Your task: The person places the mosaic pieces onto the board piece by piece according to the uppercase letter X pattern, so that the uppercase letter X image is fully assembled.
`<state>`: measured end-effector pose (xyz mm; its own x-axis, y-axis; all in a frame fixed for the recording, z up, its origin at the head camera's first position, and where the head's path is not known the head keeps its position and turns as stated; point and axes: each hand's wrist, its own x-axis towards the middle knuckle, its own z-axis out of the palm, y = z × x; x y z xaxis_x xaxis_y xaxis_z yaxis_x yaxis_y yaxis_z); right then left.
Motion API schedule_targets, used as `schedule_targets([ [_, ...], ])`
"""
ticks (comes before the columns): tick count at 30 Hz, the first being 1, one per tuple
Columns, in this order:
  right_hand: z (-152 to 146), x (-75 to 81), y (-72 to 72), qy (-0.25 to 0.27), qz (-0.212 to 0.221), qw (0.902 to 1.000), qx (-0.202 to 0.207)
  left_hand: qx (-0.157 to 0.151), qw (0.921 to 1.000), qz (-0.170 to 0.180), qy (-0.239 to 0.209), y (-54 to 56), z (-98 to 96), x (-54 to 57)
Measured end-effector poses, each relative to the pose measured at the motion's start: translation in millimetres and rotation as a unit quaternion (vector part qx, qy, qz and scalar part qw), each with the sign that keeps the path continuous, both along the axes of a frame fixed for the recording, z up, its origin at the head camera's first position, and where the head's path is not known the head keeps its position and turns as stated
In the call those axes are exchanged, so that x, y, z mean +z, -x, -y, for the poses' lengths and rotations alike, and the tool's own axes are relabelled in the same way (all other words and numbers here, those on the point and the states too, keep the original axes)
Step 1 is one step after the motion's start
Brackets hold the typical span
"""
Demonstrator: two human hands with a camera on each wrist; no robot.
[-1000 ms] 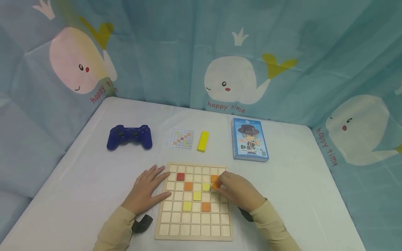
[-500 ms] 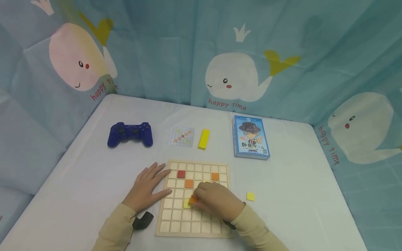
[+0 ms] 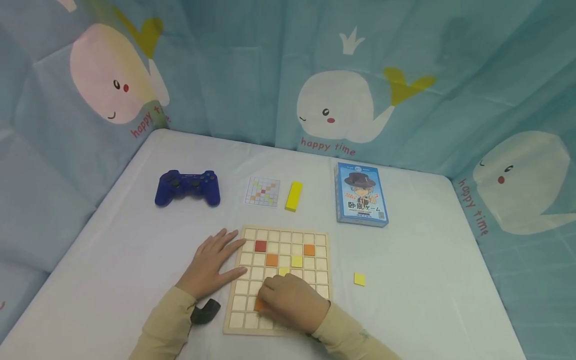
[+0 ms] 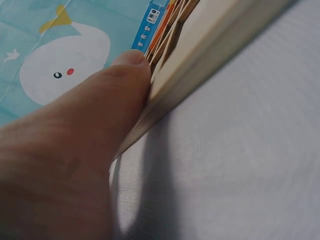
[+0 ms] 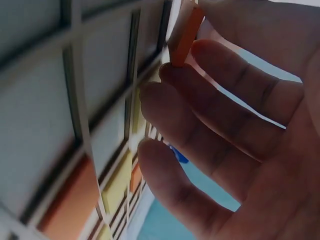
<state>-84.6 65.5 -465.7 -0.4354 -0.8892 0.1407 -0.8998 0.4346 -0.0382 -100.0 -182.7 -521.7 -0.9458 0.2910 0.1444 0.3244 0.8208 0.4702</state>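
Note:
A wooden grid board [image 3: 234, 320] lies in front of me with red, orange and yellow square tiles in some of its cells. My right hand [image 3: 294, 302] is over its lower middle and pinches an orange tile [image 3: 260, 304] between thumb and fingers. In the right wrist view that orange tile [image 5: 187, 37] stands edge-on at the fingertips, close over the cells. My left hand [image 3: 211, 265] lies spread at the board's left edge. In the left wrist view the left thumb [image 4: 122, 80] touches the board's rim. A red tile [image 3: 260, 246] sits at the upper left, and a yellow tile [image 3: 297, 261] right of centre.
A loose yellow tile [image 3: 359, 279] lies right of the board. Behind it are a printed grid card [image 3: 263, 192], a yellow block [image 3: 293, 196], a blue game controller [image 3: 188, 188] and a blue game box [image 3: 362, 194]. A whale-print curtain [image 3: 252, 90] surrounds the table.
My right hand has carried the orange tile from the board's right side to its lower left, uncovering the loose yellow tile. The left hand has stayed put. The view has tilted slightly.

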Motion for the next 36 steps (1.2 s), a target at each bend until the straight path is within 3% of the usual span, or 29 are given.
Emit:
schedule_targets([
  [13,17,-4.5,-8.3,0.002,-0.032,0.9993,-0.018,0.004,0.9999,0.01,0.008,0.9,-0.2,0.2],
  [25,20,-6.5,-6.5,-0.014,-0.011,0.9992,-0.035,0.004,0.9999,0.008,0.009,1.3,-0.9,2.4],
  [36,21,-10.4,-4.8,-0.014,0.011,0.9994,-0.029,0.004,0.9999,0.008,0.007,1.7,0.2,-2.1],
])
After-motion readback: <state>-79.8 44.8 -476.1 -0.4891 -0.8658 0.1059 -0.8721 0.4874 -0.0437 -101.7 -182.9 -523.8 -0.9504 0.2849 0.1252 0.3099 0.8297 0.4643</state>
